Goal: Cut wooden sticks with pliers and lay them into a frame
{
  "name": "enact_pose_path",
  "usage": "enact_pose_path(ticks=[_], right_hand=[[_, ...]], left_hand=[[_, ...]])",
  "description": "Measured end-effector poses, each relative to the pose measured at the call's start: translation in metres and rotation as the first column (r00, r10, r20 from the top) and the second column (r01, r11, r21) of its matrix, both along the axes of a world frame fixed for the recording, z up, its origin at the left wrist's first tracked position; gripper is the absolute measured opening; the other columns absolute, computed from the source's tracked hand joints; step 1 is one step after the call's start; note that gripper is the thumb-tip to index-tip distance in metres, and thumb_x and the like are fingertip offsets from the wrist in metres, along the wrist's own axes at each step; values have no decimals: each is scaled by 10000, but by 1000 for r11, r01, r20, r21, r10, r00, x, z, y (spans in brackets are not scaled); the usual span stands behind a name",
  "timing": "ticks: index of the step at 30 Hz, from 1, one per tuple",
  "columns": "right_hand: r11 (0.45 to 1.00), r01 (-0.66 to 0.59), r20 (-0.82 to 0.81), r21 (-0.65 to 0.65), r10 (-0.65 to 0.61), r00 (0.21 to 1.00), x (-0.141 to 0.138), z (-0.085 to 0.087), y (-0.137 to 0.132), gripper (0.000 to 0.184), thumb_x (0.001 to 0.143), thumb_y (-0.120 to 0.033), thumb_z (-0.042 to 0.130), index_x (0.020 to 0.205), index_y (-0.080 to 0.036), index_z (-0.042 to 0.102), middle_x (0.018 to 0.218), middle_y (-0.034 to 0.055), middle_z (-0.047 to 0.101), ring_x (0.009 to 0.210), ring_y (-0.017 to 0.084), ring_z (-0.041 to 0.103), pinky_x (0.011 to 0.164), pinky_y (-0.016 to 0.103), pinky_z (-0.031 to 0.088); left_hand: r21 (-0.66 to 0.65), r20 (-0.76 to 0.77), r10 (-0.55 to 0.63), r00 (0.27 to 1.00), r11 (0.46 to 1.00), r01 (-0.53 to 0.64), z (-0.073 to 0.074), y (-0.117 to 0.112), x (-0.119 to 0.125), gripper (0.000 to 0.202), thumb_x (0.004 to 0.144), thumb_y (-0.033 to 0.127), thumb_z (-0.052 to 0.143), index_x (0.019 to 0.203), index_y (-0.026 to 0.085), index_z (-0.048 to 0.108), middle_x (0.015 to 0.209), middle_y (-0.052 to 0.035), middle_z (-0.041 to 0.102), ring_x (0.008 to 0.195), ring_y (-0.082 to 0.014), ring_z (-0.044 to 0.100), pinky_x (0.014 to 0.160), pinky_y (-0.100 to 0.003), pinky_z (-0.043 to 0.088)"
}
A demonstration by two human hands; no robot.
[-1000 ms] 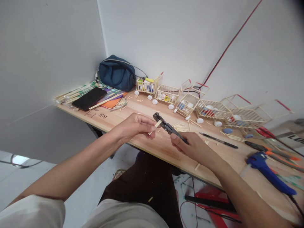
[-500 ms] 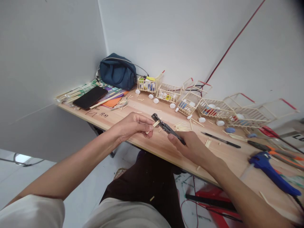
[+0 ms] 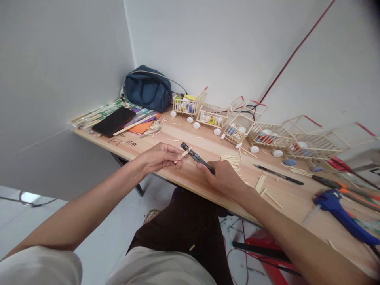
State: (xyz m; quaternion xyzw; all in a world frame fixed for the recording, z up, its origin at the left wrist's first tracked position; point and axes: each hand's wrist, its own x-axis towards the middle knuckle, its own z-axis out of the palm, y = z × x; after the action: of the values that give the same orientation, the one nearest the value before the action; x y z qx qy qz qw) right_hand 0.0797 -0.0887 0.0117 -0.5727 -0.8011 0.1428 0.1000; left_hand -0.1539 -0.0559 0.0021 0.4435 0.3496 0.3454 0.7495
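Observation:
Pinched in the fingers of my left hand point(image 3: 163, 157) is a short pale wooden stick point(image 3: 185, 152). My right hand point(image 3: 224, 176) is wrapped round a dark metal clipper point(image 3: 196, 156), whose jaw end points up and left. The stick crosses the jaw end; whether the jaws grip it I cannot make out. Both hands are above the front part of the wooden table point(image 3: 190, 136). Just beyond my right hand lies a loose pile of cut sticks point(image 3: 230, 158), with more sticks point(image 3: 260, 183) to its right.
Several miniature stick-built shopping carts point(image 3: 271, 134) line the wall. A black pen point(image 3: 279, 174), orange-handled pliers point(image 3: 341, 186) and a blue glue gun point(image 3: 341, 213) lie on the right. At left are a phone point(image 3: 113, 121) and a blue bag point(image 3: 148, 89).
Both hands have shifted left, with the stick and the clipper still in them. More of the loose sticks beside my right hand now show.

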Motion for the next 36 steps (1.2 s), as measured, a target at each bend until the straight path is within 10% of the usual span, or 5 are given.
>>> enact_pose_path(ticks=[16, 23, 36], right_hand=[[998, 48, 97, -51, -43, 994, -11, 19, -6, 445, 869, -548, 439, 662, -189, 602, 641, 76, 660, 578, 171, 571, 545, 266, 308], [980, 195, 280, -34, -177, 943, -21, 38, -14, 666, 834, -736, 329, 731, -173, 670, 703, 142, 679, 653, 253, 631, 539, 300, 302], [985, 107, 150, 133, -127, 981, -16, 19, 4, 508, 877, -599, 401, 672, -190, 621, 648, 85, 656, 592, 191, 569, 536, 284, 248]], left_hand=[[91, -89, 69, 994, 994, -61, 17, -14, -8, 290, 584, 200, 852, 829, 96, 738, 621, -37, 684, 559, -99, 596, 622, -241, 470], [144, -46, 68, 997, 988, -60, 22, -12, -8, 290, 579, 206, 850, 827, 104, 738, 606, -29, 679, 545, -103, 588, 621, -255, 472], [213, -84, 65, 994, 976, -46, 32, -2, -12, 286, 620, 222, 834, 859, 101, 734, 619, -41, 684, 583, -113, 609, 640, -249, 480]])
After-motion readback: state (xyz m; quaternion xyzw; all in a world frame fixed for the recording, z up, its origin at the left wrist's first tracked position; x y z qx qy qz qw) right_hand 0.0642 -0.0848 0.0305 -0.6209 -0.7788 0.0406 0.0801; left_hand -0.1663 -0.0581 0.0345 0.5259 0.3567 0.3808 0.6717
